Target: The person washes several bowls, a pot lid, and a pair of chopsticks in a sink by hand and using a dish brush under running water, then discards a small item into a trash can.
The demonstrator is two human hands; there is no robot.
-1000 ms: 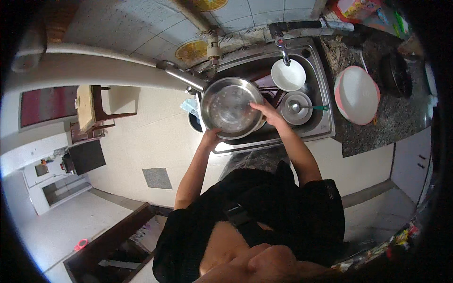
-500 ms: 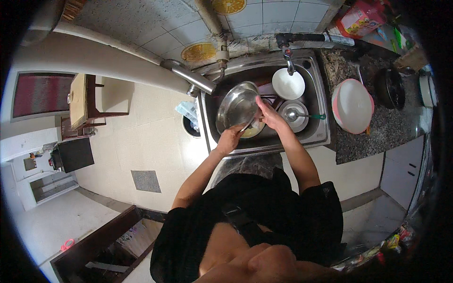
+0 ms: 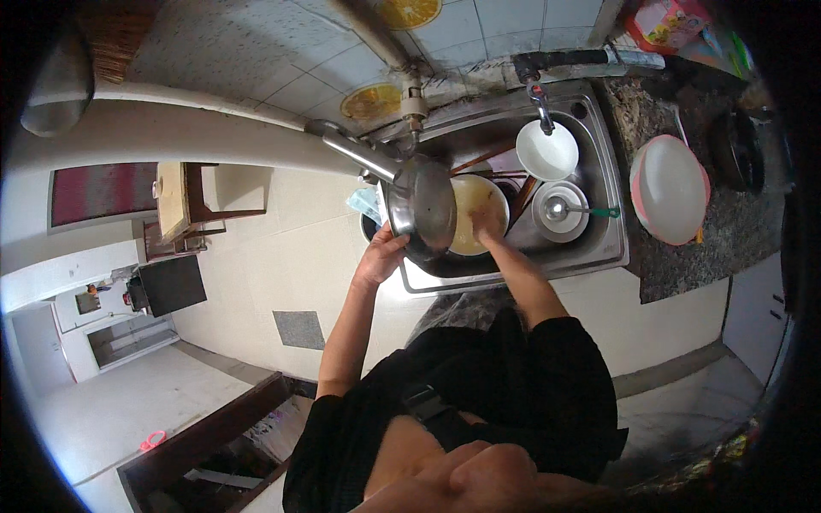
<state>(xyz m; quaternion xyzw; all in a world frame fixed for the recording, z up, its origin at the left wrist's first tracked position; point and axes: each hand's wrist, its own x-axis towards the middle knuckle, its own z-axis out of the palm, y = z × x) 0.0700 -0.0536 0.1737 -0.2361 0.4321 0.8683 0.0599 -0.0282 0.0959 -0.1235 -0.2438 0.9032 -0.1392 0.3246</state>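
Head view: a steel sink (image 3: 599, 184) set in a dark stone desk (image 3: 684, 265). Over the sink's left half, the left hand (image 3: 382, 259) grips a tilted steel bowl (image 3: 421, 207) by its rim; the right hand (image 3: 485, 224) presses inside. Wet steel could slip and knock the white bowl (image 3: 547, 150) nearby.

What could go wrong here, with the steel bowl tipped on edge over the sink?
1. The left hand holds the steel bowl only by its lower rim; if wet, it might slip into the sink.
2. The sink is crowded: white bowl and ladle sit close, so a dropped bowl could knock them.
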